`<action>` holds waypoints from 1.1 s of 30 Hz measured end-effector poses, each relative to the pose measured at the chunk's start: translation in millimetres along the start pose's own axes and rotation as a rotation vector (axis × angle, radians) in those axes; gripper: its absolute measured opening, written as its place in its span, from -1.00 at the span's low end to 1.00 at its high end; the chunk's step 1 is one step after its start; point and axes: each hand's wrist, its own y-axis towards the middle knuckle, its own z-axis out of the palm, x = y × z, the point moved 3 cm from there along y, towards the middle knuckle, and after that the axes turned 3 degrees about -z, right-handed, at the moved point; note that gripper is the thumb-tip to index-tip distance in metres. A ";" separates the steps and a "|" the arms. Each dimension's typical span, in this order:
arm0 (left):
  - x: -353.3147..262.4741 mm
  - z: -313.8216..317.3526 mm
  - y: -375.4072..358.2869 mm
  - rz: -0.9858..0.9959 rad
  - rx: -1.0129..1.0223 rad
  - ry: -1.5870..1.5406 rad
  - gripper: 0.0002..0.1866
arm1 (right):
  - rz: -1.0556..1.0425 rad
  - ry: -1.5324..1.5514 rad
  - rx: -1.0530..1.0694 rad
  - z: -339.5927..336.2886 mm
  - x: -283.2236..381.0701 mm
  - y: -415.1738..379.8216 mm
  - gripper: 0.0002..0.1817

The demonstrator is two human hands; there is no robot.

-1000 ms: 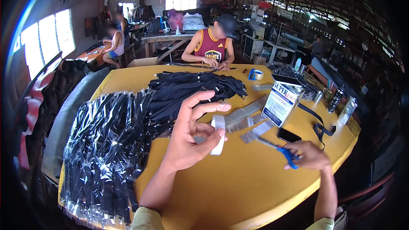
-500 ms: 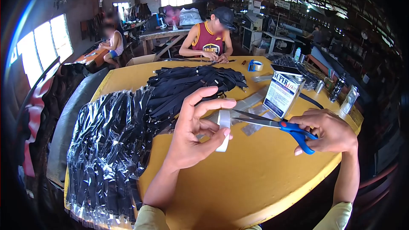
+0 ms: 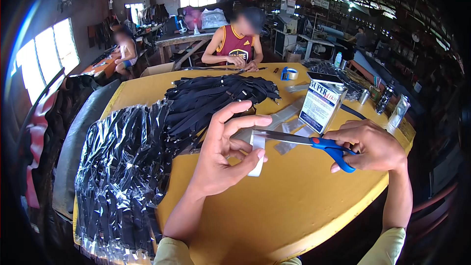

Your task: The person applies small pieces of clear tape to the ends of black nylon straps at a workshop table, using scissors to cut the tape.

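A small white strip, perhaps a label or tape (image 3: 257,157), is pinched between the thumb and fingers of my left hand (image 3: 223,147), which is raised over the yellow table. My right hand (image 3: 370,147) grips blue-handled scissors (image 3: 338,155) with its fingers through the loops. The scissor blades point left and lie nearly together across the upper part of the white strip. Behind the blades, clear plastic pieces (image 3: 284,147) lie on the table.
On the yellow table (image 3: 274,211) are plastic-wrapped black straps (image 3: 122,181), loose black straps (image 3: 211,98), a white tin (image 3: 321,105) with a phone on top, a tape roll (image 3: 289,73) and bottles at right. Across it a co-worker (image 3: 239,44) handles a strap.
The scissor blades have closed across the white strip, and my right hand has moved slightly left. The view has shifted a little.
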 end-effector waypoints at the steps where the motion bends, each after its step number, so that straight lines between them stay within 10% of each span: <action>1: 0.3 -0.1 0.1 0.000 0.002 -0.001 -0.20 | -0.013 -0.016 0.000 0.7 -1.0 -0.6 -0.42; 22: 0.4 -4.7 3.0 0.018 -0.028 -0.090 -0.09 | -0.028 0.051 -0.094 19.7 -4.7 -2.2 -0.43; 33: -1.3 -2.7 3.1 0.097 -0.065 0.093 0.10 | 0.257 0.303 -0.147 133.8 -72.6 -11.5 -0.45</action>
